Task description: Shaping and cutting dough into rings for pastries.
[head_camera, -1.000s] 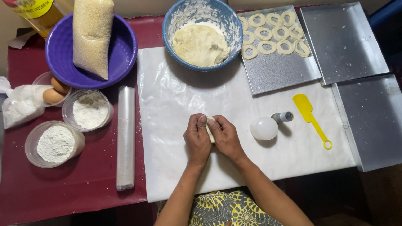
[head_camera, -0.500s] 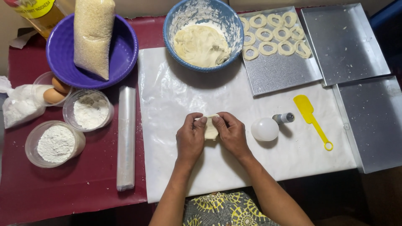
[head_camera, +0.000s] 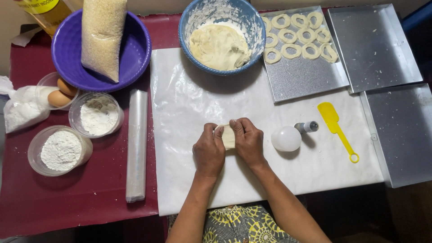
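1. Since half a second ago my hands have drawn closer again over the dough piece, and more of it is covered; nothing else on the bench has shifted.
2. My left hand [head_camera: 209,150] is curled, thumb and fingers pressed against the left side of the pale dough piece [head_camera: 228,136].
3. My right hand [head_camera: 248,140] is curled the same way, its fingers folded over the right and top of the dough, so both hands grip it between them.
4. The dough sits on the white sheet [head_camera: 180,112] near the middle of the bench [head_camera: 67,202], toward the near edge.
5. Just right of my right hand lies a white round cutter [head_camera: 286,138] with a small metal cylinder [head_camera: 308,127] touching it, and further right a yellow spatula [head_camera: 335,126].
6. At the far side stands a blue bowl [head_camera: 193,18] of dough, and right of it a metal tray [head_camera: 306,76] carrying dough rings [head_camera: 292,36].
7. Left of the sheet lies a roll of plastic film [head_camera: 136,144], with tubs of flour [head_camera: 60,150] beyond it.
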